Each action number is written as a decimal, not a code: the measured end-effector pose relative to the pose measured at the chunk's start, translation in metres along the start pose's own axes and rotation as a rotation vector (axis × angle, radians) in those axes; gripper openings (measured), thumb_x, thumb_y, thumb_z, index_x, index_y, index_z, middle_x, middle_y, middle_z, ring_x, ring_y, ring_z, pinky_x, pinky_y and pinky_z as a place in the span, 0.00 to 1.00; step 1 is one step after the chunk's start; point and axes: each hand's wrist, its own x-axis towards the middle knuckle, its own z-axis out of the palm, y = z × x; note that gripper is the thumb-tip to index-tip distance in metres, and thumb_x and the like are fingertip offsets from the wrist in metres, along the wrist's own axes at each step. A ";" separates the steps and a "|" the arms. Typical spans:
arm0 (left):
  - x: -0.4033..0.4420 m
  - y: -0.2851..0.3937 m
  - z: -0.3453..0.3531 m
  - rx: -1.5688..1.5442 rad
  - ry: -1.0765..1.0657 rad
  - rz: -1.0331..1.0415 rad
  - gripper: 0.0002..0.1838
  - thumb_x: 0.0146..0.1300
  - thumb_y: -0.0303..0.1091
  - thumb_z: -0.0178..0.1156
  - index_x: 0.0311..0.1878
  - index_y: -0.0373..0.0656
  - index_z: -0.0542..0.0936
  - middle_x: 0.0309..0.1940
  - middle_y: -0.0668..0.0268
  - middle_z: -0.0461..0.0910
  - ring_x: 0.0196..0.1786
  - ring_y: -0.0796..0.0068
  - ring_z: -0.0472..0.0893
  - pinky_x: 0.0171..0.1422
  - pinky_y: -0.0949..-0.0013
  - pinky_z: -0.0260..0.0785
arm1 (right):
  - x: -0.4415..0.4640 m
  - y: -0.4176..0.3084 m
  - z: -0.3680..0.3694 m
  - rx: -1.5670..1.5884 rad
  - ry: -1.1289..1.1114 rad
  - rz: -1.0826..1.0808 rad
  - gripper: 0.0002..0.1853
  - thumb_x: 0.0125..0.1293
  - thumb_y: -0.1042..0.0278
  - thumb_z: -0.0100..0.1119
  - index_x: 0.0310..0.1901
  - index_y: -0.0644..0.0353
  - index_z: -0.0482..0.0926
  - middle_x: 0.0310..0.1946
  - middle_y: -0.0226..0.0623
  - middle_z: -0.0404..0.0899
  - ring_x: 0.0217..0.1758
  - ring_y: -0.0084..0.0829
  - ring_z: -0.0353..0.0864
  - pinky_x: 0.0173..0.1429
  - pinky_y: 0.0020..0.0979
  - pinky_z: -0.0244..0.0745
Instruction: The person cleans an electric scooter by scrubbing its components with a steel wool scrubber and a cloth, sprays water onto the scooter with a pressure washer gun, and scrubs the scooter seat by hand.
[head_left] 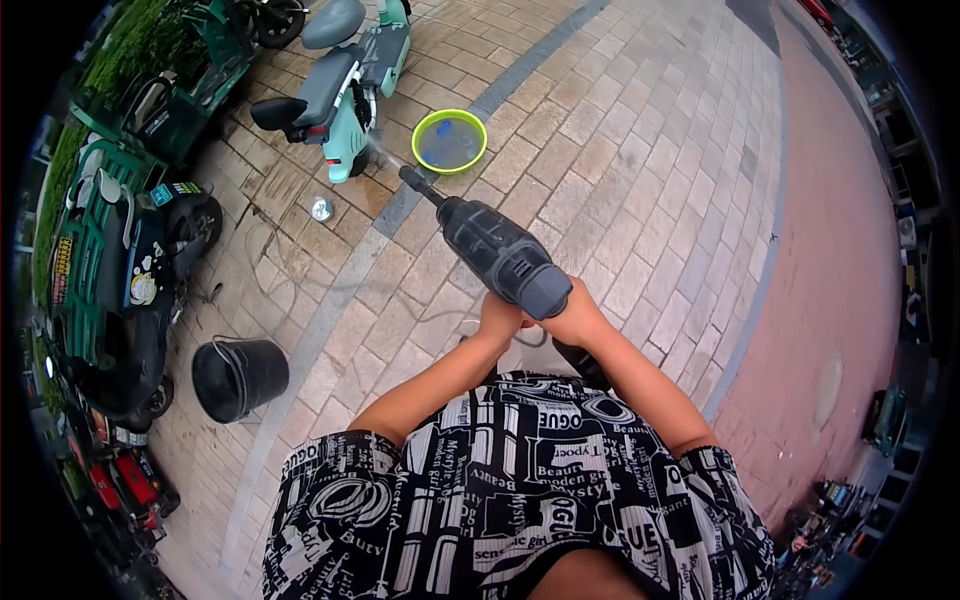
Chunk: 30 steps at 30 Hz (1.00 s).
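Observation:
A black pressure washer gun (pixel 497 252) points away from me, up and to the left. Beneath its rear end, my right hand (pixel 572 318) is wrapped around the grip, which is mostly hidden. My left hand (pixel 500 318) closes on the gun's underside beside it; the fingers are largely covered by the gun. From the nozzle a spray of water reaches the rear of a mint-green electric scooter (pixel 345 130). The paving below the scooter's rear is wet. Right of the scooter stands a yellow-green basin (pixel 483 150) with water and something blue inside.
A black bucket (pixel 262 378) stands at the left, with a thin hose (pixel 430 317) trailing over the paving. A small silvery object (pixel 321 209) lies near the scooter. Parked scooters (pixel 150 290) and a green cargo vehicle line the left side. Reddish pavement (pixel 820 250) runs along the right.

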 end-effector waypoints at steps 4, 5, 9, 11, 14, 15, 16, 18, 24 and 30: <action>0.029 0.014 0.036 0.022 0.089 -0.183 0.10 0.61 0.31 0.57 0.36 0.33 0.81 0.29 0.59 0.82 0.26 0.72 0.81 0.22 0.72 0.73 | 0.026 -0.007 -0.047 0.048 -0.050 0.084 0.15 0.48 0.74 0.69 0.39 0.66 0.78 0.32 0.39 0.83 0.36 0.29 0.84 0.40 0.31 0.79; 0.036 0.016 0.046 0.020 0.096 -0.195 0.10 0.61 0.31 0.57 0.36 0.32 0.81 0.29 0.59 0.82 0.26 0.72 0.81 0.22 0.72 0.74 | 0.033 -0.005 -0.059 0.048 -0.056 0.076 0.15 0.48 0.74 0.69 0.39 0.66 0.78 0.32 0.39 0.83 0.36 0.29 0.84 0.40 0.31 0.79; 0.066 0.032 0.091 0.004 0.153 -0.190 0.11 0.62 0.32 0.55 0.35 0.33 0.81 0.28 0.60 0.82 0.25 0.73 0.80 0.23 0.73 0.74 | 0.065 0.019 -0.111 0.060 -0.049 -0.059 0.16 0.47 0.70 0.70 0.38 0.65 0.79 0.33 0.39 0.83 0.37 0.29 0.83 0.42 0.31 0.78; 0.078 0.027 0.109 0.005 0.167 -0.205 0.11 0.62 0.33 0.55 0.35 0.34 0.81 0.28 0.61 0.82 0.25 0.74 0.80 0.23 0.73 0.74 | 0.077 0.034 -0.132 0.002 -0.047 -0.128 0.17 0.47 0.68 0.70 0.38 0.65 0.79 0.33 0.39 0.83 0.37 0.29 0.83 0.43 0.31 0.77; 0.102 0.024 0.135 0.023 0.178 -0.179 0.11 0.62 0.33 0.55 0.35 0.35 0.82 0.27 0.62 0.82 0.25 0.76 0.80 0.23 0.73 0.73 | 0.095 0.039 -0.164 0.081 -0.087 -0.079 0.17 0.46 0.66 0.71 0.38 0.64 0.79 0.34 0.40 0.83 0.38 0.29 0.82 0.45 0.32 0.76; 0.107 0.024 0.143 0.045 0.181 -0.152 0.11 0.62 0.33 0.54 0.35 0.36 0.82 0.26 0.63 0.82 0.25 0.77 0.80 0.22 0.73 0.72 | 0.099 0.040 -0.173 0.072 -0.106 -0.054 0.18 0.46 0.66 0.71 0.38 0.64 0.79 0.34 0.40 0.83 0.38 0.30 0.82 0.45 0.32 0.76; 0.112 0.024 0.150 0.043 0.187 -0.149 0.11 0.62 0.33 0.54 0.35 0.36 0.82 0.26 0.63 0.82 0.25 0.77 0.80 0.22 0.73 0.72 | 0.103 0.041 -0.181 0.065 -0.126 -0.030 0.18 0.46 0.66 0.70 0.39 0.64 0.79 0.34 0.40 0.83 0.38 0.30 0.82 0.44 0.32 0.76; 0.121 0.029 0.162 0.062 0.181 -0.163 0.11 0.62 0.34 0.54 0.35 0.37 0.82 0.26 0.64 0.82 0.25 0.78 0.80 0.21 0.74 0.68 | 0.111 0.043 -0.195 0.040 -0.141 -0.021 0.18 0.46 0.66 0.70 0.39 0.64 0.79 0.33 0.39 0.83 0.38 0.29 0.82 0.44 0.31 0.76; 0.145 0.039 0.192 0.046 0.197 -0.154 0.12 0.64 0.36 0.55 0.35 0.39 0.82 0.25 0.65 0.82 0.29 0.77 0.82 0.20 0.75 0.64 | 0.135 0.045 -0.228 0.100 -0.160 -0.025 0.17 0.46 0.67 0.70 0.38 0.65 0.79 0.31 0.38 0.82 0.35 0.27 0.81 0.42 0.30 0.77; 0.181 0.040 0.220 -0.029 0.215 -0.195 0.12 0.66 0.37 0.54 0.37 0.38 0.82 0.31 0.66 0.83 0.32 0.77 0.82 0.23 0.75 0.68 | 0.175 0.054 -0.266 0.033 -0.236 0.023 0.19 0.46 0.68 0.70 0.41 0.66 0.78 0.31 0.38 0.83 0.34 0.27 0.81 0.42 0.30 0.77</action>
